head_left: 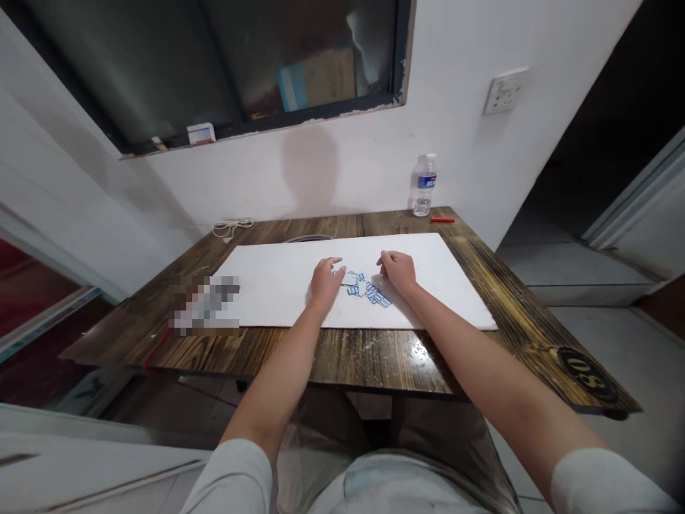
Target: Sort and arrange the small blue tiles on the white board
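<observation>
left hand (326,280), right hand (397,270), one blue cluster (362,289) between, one white sheet (267,285)

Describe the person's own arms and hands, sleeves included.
The left hand and right hand are bare, without gloves, and the forearms show no watch or band. Both arms emerge from loose, pale grey-white short sleeves, the left sleeve and right sleeve, with no visible markings.
</observation>
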The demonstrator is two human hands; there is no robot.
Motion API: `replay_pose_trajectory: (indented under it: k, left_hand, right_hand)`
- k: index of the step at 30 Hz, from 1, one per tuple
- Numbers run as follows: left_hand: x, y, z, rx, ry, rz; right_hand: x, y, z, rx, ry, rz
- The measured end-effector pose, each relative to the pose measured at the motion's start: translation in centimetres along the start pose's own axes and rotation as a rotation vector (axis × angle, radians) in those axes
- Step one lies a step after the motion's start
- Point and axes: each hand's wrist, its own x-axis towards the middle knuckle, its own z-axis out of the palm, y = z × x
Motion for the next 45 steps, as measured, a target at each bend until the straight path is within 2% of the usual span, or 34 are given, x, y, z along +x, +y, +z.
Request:
replay_pose_trajectory:
  k: [2,5,7,9,12,15,21,24,27,30,34,36,38,40,41,43,45]
  left_hand:
    - [-0.1,-0.2,0.1,0.105,-0.052,-0.024]
    - [-0.6,0.3,0.2,0.264,-0.278,0.033]
    - [-1.1,1.1,0.4,0.32,-0.475,0.146]
    - [-1.6,1.9,0.5,0.283,-0.647,0.304]
    - [-2.1,3.0,0.5,0.179,-0.795,0.5]
    - [-2.2,3.6,0.4,0.15,-0.817,0.618]
    - [-2.4,4.4,0.4,0.075,-0.773,0.82]
    - [-2.6,4.5,0.7,0.083,-0.829,0.84]
    - [-2.8,4.1,1.3,0.186,-0.887,0.76]
    - [-2.6,3.4,1.7,0.319,-0.779,0.566]
    - [-1.8,2.0,1.4,0.465,-0.549,0.265]
    - [-1.2,1.1,0.9,0.512,-0.429,0.171]
    - [-0.7,0.4,0.4,0.538,-0.297,0.077]
    - [-0.4,-0.2,0.0,0.528,-0.201,0.018]
    - [-0.3,-0.3,-0.1,0.519,-0.184,0.012]
    - [-0.2,-0.4,-0.3,0.503,-0.188,0.029]
    - [-0.2,-0.3,-0.4,0.481,-0.203,0.044]
  right_hand:
    - [0.0,0.0,0.0,-0.003,0.001,-0.003]
    - [0.0,0.0,0.0,-0.015,0.008,-0.011]
    - [0.0,0.0,0.1,-0.021,0.014,-0.017]
    - [0.1,0.1,0.1,-0.023,0.02,-0.023]
    - [0.4,0.3,0.2,-0.024,0.023,-0.031]
    - [0.5,0.4,0.2,-0.001,0.023,-0.023]
    - [0.8,0.4,0.2,0.183,0.057,0.083]
    - [1.1,0.4,0.1,0.283,0.096,0.152]
    - [1.4,0.7,0.0,0.347,0.145,0.192]
    - [1.4,1.0,0.1,0.335,0.128,0.178]
    - [1.2,1.2,0.5,0.25,-0.047,0.08]
    - [1.2,1.2,0.3,0.195,-0.226,0.048]
    - [1.4,1.0,-0.3,0.127,-0.506,-0.005]
    - [1.7,0.7,-1.3,0.033,-0.827,-0.13]
    - [2.0,0.6,-1.9,-0.029,-0.944,-0.226]
    - [2.3,0.3,-2.9,-0.173,-1.049,-0.401]
    - [2.5,0.2,-3.4,-0.31,-1.057,-0.479]
